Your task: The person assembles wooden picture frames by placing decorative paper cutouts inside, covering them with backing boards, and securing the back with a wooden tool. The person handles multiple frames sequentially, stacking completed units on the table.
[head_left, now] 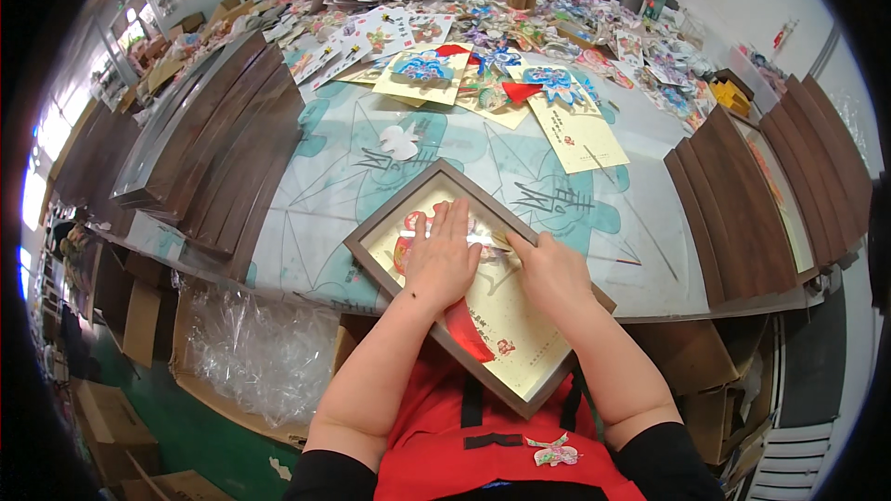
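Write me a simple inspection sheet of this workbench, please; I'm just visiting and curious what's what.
Surface: table under a covering with teal and black designs.
Things in hand: brown frame, set at an angle over the near edge, holding a yellow card with a red ribbon.
Clutter: yellow sheets with blue cut-outs, a white cut-out, brown frames in rows at left and right.
Hands: left hand flat over the card; right hand at the upper-right rim, fingers bent; any tool there is unclear.
Cables: nothing seen.
Surroundings: carton of clear plastic below left, green floor.
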`<act>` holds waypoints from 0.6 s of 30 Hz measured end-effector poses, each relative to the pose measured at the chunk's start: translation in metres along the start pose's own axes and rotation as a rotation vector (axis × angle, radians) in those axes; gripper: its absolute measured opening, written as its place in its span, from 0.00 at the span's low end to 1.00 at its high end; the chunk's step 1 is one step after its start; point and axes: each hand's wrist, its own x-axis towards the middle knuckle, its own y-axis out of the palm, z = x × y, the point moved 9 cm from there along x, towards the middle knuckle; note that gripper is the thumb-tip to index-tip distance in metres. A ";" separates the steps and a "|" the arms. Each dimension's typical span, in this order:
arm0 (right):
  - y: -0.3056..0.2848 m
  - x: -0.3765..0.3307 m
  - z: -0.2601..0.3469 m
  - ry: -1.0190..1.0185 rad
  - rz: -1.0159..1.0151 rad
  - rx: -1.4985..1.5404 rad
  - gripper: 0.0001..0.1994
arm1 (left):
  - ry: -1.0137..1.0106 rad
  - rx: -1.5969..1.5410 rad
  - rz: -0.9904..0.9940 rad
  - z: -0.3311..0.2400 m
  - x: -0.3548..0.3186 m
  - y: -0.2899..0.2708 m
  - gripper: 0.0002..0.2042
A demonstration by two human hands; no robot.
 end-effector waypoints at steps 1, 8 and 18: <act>-0.002 -0.001 -0.001 0.010 -0.002 0.003 0.21 | -0.011 0.012 0.024 0.000 0.000 0.001 0.33; 0.000 0.002 -0.003 -0.010 -0.018 0.021 0.20 | -0.002 -0.032 -0.005 0.000 -0.001 0.000 0.32; 0.010 0.021 0.000 0.029 0.015 0.053 0.18 | -0.014 0.024 0.031 0.001 0.002 0.004 0.31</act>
